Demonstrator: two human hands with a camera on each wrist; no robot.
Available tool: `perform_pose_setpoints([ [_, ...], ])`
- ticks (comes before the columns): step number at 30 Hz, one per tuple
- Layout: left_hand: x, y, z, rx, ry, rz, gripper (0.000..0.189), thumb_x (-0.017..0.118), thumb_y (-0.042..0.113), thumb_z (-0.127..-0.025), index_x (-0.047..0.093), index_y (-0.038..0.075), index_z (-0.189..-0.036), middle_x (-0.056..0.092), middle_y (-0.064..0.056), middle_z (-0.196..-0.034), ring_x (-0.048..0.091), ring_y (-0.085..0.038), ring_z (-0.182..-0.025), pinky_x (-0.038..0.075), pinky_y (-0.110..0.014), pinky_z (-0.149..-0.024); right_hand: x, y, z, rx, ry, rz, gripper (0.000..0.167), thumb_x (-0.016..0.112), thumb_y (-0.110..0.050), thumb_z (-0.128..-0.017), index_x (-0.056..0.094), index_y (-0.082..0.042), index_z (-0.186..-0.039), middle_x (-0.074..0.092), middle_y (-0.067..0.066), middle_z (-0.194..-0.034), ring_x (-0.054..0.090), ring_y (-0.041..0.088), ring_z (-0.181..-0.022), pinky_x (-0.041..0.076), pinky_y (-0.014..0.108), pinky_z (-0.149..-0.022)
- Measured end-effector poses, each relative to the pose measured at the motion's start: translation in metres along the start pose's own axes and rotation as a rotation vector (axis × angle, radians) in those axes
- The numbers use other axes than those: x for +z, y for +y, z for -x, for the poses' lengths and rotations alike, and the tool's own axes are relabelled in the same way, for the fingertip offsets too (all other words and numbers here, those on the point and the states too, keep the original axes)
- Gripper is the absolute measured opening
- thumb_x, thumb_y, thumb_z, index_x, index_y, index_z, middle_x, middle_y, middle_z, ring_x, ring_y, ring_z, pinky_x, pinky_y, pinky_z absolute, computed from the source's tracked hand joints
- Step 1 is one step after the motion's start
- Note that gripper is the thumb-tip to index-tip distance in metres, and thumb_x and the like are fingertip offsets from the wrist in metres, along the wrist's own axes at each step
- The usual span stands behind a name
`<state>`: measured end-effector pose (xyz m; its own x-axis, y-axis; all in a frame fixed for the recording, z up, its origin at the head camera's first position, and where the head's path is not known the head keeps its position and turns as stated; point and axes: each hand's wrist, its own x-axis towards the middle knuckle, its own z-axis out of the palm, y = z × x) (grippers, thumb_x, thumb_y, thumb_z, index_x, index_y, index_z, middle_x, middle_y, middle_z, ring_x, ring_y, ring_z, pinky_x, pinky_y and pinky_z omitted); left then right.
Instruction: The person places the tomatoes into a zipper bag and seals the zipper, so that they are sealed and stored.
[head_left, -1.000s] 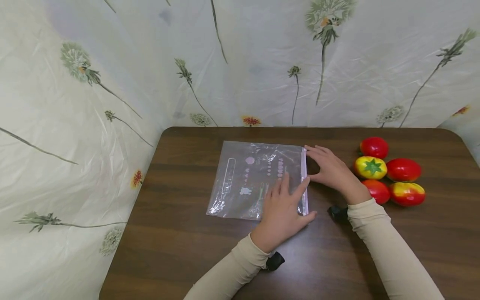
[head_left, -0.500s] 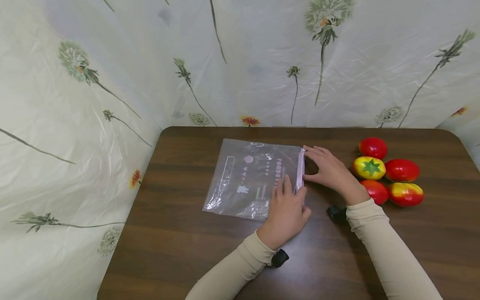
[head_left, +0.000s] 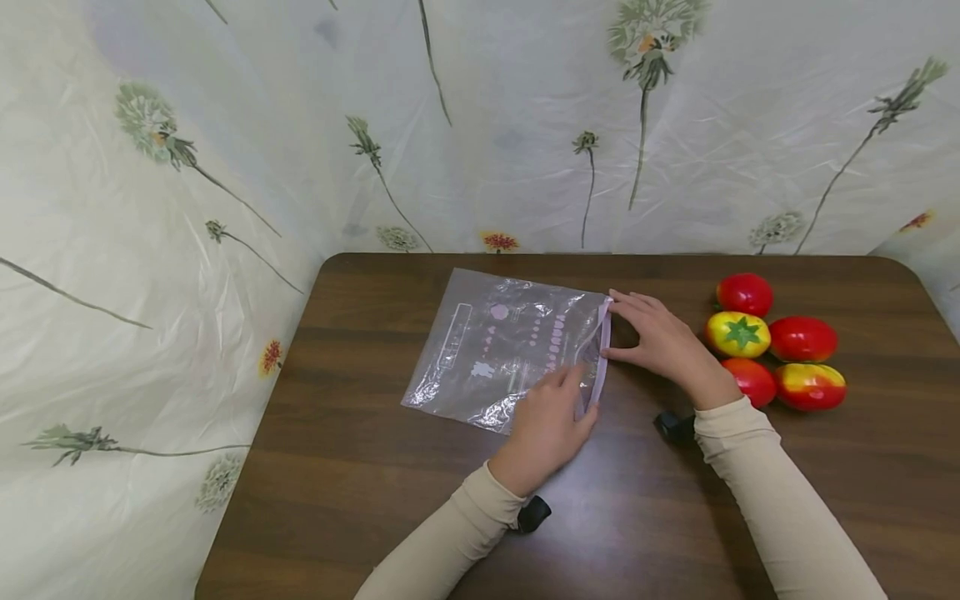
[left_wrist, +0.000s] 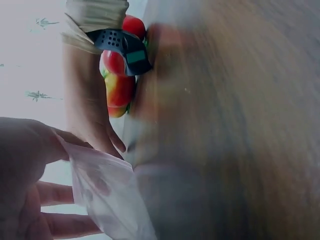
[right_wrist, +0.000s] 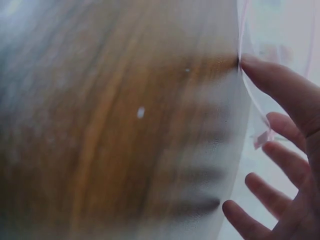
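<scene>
A clear plastic zip bag (head_left: pixel 468 350) with pink print lies on the table, its pink zip edge toward the right. My left hand (head_left: pixel 547 425) pinches the bag's near part by the zip edge. In the left wrist view, the film (left_wrist: pixel 107 185) is raised between the left thumb and fingers (left_wrist: pixel 55 192). My right hand (head_left: pixel 660 337) rests at the far end of the zip edge, thumb and fingers spread apart. In the right wrist view, its thumb (right_wrist: pixel 280 85) touches the rim, and other fingers are beside a small pink slider (right_wrist: pixel 262 139). The bag mouth gapes slightly.
Several glossy red and yellow toy fruits (head_left: pixel 804 339) sit grouped right of the right hand. The dark wooden table (head_left: pixel 337 467) meets a flower-patterned covering (head_left: pixel 510 150) at the back and left. Black bands with a small device (head_left: pixel 532 514) are on the wrists.
My left hand went from lying spread on the bag to pinching its edge, shifting slightly left. The bag has turned a little and its mouth has parted. My right hand stays nearly still.
</scene>
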<state>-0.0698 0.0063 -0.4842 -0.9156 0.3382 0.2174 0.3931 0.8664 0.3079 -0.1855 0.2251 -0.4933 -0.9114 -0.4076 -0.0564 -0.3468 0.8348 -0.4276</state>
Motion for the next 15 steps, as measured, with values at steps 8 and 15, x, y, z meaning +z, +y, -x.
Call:
perform_pose_setpoints([
  [8, 0.0002, -0.0032, 0.0018, 0.031, 0.010, 0.003, 0.050, 0.074, 0.028, -0.089, 0.063, 0.017, -0.136, 0.074, -0.003, -0.118, 0.076, -0.021, -0.084, 0.060, -0.033, -0.061, 0.0021, 0.0005, 0.0006, 0.011, 0.000, -0.014, 0.082, 0.085, -0.037, -0.083, 0.050, -0.009, -0.152, 0.034, 0.016, -0.168, 0.030, 0.044, -0.151, 0.034, 0.070, -0.114],
  [15, -0.0016, -0.0045, 0.0011, 0.021, -0.015, -0.001, 0.050, 0.074, 0.030, -0.089, 0.066, 0.014, -0.136, 0.073, -0.007, -0.125, 0.077, -0.025, -0.085, 0.061, -0.035, -0.064, 0.0007, 0.0000, -0.0008, 0.009, -0.005, -0.022, 0.083, 0.085, -0.037, -0.084, 0.049, -0.009, -0.153, 0.033, 0.016, -0.168, 0.030, 0.043, -0.151, 0.034, 0.070, -0.115],
])
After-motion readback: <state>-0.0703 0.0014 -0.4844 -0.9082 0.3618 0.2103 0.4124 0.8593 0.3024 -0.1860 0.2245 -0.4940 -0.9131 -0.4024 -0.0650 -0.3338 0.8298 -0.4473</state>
